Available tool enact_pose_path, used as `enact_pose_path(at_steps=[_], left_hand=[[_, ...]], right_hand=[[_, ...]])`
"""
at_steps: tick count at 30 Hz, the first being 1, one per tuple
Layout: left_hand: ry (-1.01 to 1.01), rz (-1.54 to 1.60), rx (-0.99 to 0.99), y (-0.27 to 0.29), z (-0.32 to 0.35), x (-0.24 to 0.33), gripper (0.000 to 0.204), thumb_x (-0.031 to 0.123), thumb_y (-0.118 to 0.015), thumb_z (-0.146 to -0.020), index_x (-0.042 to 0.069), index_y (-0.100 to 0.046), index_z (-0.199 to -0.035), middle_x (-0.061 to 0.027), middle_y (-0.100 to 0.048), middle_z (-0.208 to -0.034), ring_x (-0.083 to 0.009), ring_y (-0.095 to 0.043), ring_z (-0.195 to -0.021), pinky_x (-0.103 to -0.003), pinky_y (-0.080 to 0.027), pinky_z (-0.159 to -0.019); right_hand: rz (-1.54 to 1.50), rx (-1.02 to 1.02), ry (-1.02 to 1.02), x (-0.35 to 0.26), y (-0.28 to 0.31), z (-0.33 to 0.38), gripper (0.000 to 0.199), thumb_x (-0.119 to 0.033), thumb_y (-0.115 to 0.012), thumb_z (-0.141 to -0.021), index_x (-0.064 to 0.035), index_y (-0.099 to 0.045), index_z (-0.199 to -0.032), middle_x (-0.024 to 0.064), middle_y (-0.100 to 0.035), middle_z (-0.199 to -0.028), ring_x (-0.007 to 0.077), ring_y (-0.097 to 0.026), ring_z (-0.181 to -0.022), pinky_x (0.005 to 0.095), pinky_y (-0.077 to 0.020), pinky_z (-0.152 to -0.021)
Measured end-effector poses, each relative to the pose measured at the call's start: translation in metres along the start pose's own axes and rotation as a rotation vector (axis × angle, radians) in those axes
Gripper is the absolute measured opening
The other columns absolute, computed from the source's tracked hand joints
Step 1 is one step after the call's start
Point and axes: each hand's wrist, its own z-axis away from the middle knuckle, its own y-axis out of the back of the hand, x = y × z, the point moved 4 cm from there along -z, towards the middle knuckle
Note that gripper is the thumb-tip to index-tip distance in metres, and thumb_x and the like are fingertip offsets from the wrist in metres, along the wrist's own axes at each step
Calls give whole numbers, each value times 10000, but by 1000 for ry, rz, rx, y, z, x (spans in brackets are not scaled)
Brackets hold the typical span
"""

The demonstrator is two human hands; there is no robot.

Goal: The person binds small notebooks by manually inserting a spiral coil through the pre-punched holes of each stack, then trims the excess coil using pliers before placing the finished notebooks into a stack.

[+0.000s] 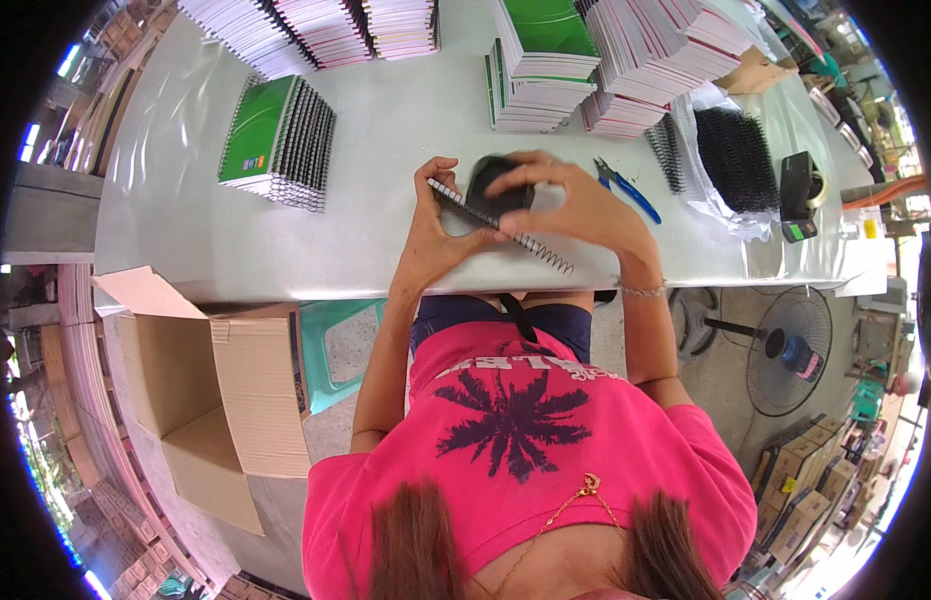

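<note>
My left hand (433, 238) grips a small notebook edge-on, its fingers at the far end and its thumb near the spine. A dark wire coil (543, 252) runs along that spine, and its loose, stretched end sticks out to the right over the table's near edge. A blurred black surface (497, 190) shows between my hands; I cannot tell if it is the notebook's cover. My right hand (575, 205) curves over it, thumb close to the coil and fingertips smeared by motion. Blue-handled cutting pliers (630, 190) lie to the right of that hand.
A stack of green spiral notebooks (275, 140) stands at left. Green-covered book blocks (545, 75) and white page stacks (655, 60) stand at the back. Black coils (735, 155) lie on plastic at right, beside a tape dispenser (800, 195). An open carton (200, 390) sits below left; a fan (785, 350) stands right.
</note>
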Motion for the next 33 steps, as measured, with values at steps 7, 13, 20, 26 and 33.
enact_pose_path(at_steps=[7, 13, 20, 26, 33], left_hand=[[-32, -28, 168, -16, 8, 7, 635, 183, -739, -869, 36, -312, -1316, -65, -403, -1093, -173, -430, -1057, -297, -357, -964], [22, 6, 252, -25, 19, 17, 333, 219, -584, -984, -9, -479, -1202, -101, -509, -1136, -192, -469, -1028, -296, -380, -936], [76, -43, 243, -15, 17, 35, 204, 164, -657, -941, -2, -659, -1060, -30, -635, -895, -83, -474, -741, -232, -422, -699], [122, -96, 159, -10, 17, 30, 225, 57, -616, -943, 2, -665, -1156, 38, -579, -761, -11, -431, -666, -180, -318, -580], [147, 79, 168, -13, 23, 31, 281, -52, -514, -931, -28, -655, -1173, -83, -715, -995, -95, -650, -946, -201, -495, -795]], right_hand=[[382, 537, -142, 60, 31, 23, 620, -424, -782, -765, -144, -605, -1290, 180, -541, -1349, 367, -488, -1246, 464, -322, -1078], [763, 756, -449, 91, 29, 90, 592, -425, -697, -844, -111, -540, -1321, 209, -479, -1290, 384, -413, -1254, 555, -251, -1059], [331, 1029, -221, 38, 12, 98, 481, -184, -724, -804, -53, -568, -1239, 163, -533, -1184, 344, -516, -1112, 425, -409, -961], [413, 712, 148, -12, -52, 71, 512, -150, -771, -713, -61, -606, -1189, 154, -573, -1099, 328, -571, -1008, 417, -470, -889], [480, 662, 197, -5, -75, 59, 495, -186, -762, -725, -74, -616, -1185, 120, -580, -1107, 318, -598, -901, 419, -497, -790]])
